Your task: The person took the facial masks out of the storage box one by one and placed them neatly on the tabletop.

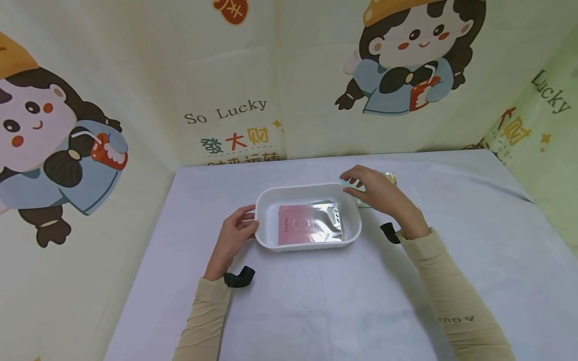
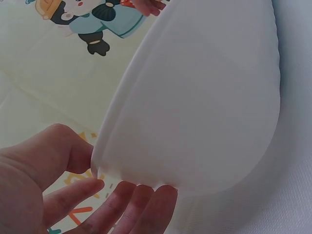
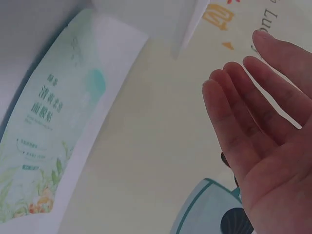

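A white plastic tray (image 1: 308,246) sits toward the far side of the table. My left hand (image 1: 234,231) grips its left end, thumb at the rim and fingertips against the outer wall (image 2: 195,107). Inside the tray lies a pink and silver flat packet (image 1: 295,225), with the edge of something else showing behind it. Over the tray's back right corner hovers my right hand (image 1: 377,193), its fingers extended and holding nothing in the right wrist view. Below and beyond that hand, a pale green face mask packet (image 3: 48,126) lies on the table, partly hidden by hand and tray.
White cloth covers the table (image 1: 289,306). A cream curtain (image 1: 307,135) with cartoon figures and lettering hangs behind the table and along both sides. Black wrist bands (image 1: 241,277) are on both arms.
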Tool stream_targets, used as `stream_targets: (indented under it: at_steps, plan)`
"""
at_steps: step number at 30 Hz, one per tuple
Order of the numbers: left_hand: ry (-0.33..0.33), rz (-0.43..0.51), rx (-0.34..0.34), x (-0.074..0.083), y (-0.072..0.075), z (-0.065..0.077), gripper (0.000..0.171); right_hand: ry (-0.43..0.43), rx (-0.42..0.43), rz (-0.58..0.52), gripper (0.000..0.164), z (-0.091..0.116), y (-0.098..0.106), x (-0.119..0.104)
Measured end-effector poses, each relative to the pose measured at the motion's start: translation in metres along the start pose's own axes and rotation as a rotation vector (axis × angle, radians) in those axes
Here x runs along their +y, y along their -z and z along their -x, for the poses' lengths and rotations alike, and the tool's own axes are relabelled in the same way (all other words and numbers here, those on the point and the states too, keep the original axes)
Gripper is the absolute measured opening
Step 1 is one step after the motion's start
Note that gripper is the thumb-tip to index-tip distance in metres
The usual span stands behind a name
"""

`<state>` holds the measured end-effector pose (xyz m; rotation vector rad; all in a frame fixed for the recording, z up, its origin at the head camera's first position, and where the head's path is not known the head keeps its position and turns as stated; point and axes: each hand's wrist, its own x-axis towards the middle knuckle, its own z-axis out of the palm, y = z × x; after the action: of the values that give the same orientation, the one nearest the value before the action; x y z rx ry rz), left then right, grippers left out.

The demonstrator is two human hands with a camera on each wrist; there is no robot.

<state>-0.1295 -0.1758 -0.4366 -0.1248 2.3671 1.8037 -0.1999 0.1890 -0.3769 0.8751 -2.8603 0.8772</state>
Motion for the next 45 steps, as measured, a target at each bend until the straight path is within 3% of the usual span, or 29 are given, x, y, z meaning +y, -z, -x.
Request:
stream_targets:
  at_steps: [10, 20, 27, 33, 38, 45]
  plan:
    - [-0.002, 0.004, 0.012, -0.005, 0.001, -0.002, 0.047, 0.061, -0.080, -0.006, 0.034, -0.005, -0.023, -0.011]
    - [-0.010, 0.003, 0.015, -0.005, 0.001, -0.002, 0.047, 0.055, -0.148, -0.005, 0.036, -0.014, -0.034, -0.022]
    - [-0.026, -0.008, 0.018, -0.005, 0.001, -0.001, 0.047, 0.041, -0.195, 0.066, 0.038, -0.013, -0.041, -0.022]
    - [-0.027, -0.003, 0.012, -0.004, 0.001, -0.001, 0.047, 0.023, -0.191, 0.058, 0.040, -0.010, -0.048, -0.023]
    - [-0.018, -0.007, 0.013, -0.004, 0.001, -0.003, 0.047, 0.057, -0.198, 0.063, 0.037, -0.012, -0.053, -0.024]
    - [-0.015, -0.019, 0.014, -0.001, 0.000, -0.003, 0.047, 0.133, -0.181, 0.219, 0.034, -0.012, -0.061, -0.021]
